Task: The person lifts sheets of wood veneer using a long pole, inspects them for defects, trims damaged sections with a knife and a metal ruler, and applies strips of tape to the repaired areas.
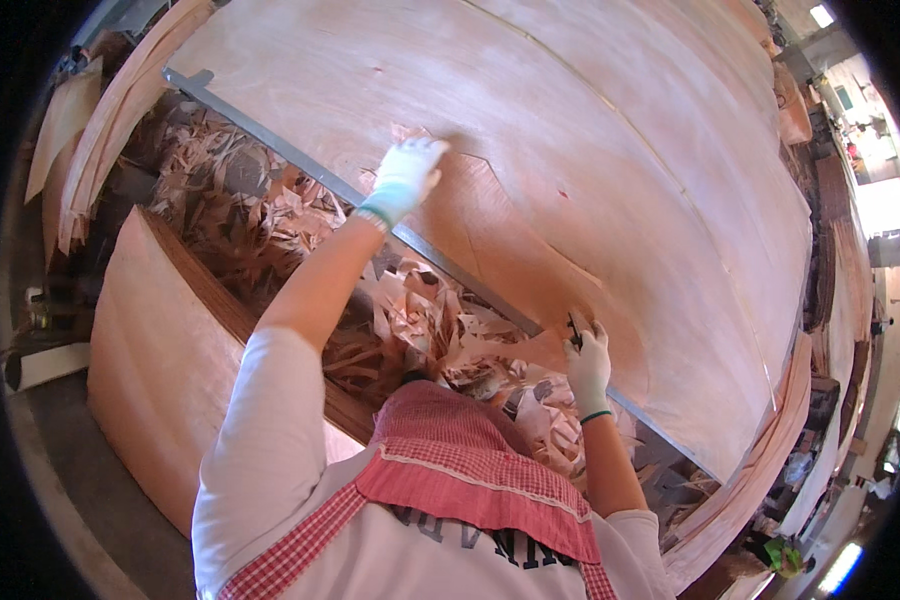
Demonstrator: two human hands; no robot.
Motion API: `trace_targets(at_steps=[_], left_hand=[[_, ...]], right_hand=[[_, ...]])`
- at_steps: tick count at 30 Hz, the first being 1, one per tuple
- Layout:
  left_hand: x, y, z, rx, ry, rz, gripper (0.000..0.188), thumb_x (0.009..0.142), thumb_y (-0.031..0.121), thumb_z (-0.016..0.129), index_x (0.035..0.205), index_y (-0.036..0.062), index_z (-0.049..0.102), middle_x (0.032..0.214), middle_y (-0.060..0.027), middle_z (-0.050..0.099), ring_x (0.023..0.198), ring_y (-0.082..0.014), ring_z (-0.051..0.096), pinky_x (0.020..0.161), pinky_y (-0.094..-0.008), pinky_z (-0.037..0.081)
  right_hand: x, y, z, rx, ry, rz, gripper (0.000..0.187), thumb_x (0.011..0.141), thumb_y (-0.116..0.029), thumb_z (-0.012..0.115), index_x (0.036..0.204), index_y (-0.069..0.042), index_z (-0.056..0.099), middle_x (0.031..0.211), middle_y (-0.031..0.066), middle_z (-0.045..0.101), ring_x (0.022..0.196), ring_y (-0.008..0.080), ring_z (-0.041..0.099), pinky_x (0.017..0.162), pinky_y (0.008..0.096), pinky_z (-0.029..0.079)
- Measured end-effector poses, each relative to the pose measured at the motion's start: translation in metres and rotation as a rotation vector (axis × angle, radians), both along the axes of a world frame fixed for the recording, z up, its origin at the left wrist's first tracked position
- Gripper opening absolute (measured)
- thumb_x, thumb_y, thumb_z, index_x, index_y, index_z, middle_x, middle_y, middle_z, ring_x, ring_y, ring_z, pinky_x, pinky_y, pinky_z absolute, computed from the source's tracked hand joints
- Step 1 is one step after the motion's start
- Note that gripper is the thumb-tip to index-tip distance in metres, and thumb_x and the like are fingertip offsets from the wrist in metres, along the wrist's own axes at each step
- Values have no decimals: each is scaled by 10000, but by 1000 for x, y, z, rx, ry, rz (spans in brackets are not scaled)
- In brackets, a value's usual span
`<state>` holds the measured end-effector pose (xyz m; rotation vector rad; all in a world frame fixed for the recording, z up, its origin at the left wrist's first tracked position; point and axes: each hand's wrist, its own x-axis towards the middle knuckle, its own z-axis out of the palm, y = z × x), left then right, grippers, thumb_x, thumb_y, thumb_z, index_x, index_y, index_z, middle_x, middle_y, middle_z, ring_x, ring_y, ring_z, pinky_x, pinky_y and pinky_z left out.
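A broad sheet of thin pinkish wood veneer spreads across the work surface before me. My left hand, in a white glove with a green cuff, has its fingers closed at the corner of a darker, uneven veneer piece lying over the sheet. That piece runs down toward my right hand, also gloved, near the surface's front edge. Its fingers are wrapped around a small dark tool; its exact kind is mostly hidden by the glove.
A long grey metal edging strip borders the surface on my side. Crumpled veneer scraps are heaped below it, against my apron. A stack of veneer sheets stands at left. More long sheets hang at right.
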<state>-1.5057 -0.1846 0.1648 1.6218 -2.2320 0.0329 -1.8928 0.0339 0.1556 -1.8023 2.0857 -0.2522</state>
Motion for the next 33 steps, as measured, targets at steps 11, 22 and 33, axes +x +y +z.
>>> trace_targets(at_steps=[11,22,33], left_hand=[[-17,-67,-3,274,-226,-236,133,768,200,660,882,137,632,904,-99,644,938,-323,615,792,-449,489],[166,71,61,373,146,149,226,855,243,616,976,54,588,835,-186,661,791,-383,635,723,-465,492],[108,215,24,393,71,172,254,802,262,613,929,42,619,943,-225,617,849,-369,631,765,-465,504]], right_hand=[[22,-3,7,195,24,-74,229,828,-221,636,944,-31,580,1515,219,274,952,423,623,799,461,516],[7,-11,3,277,-11,19,272,807,-259,652,955,-33,623,1457,334,277,983,446,606,845,456,503],[69,-14,107,328,146,336,277,899,-351,541,945,-83,592,889,167,652,875,383,626,732,483,486]])
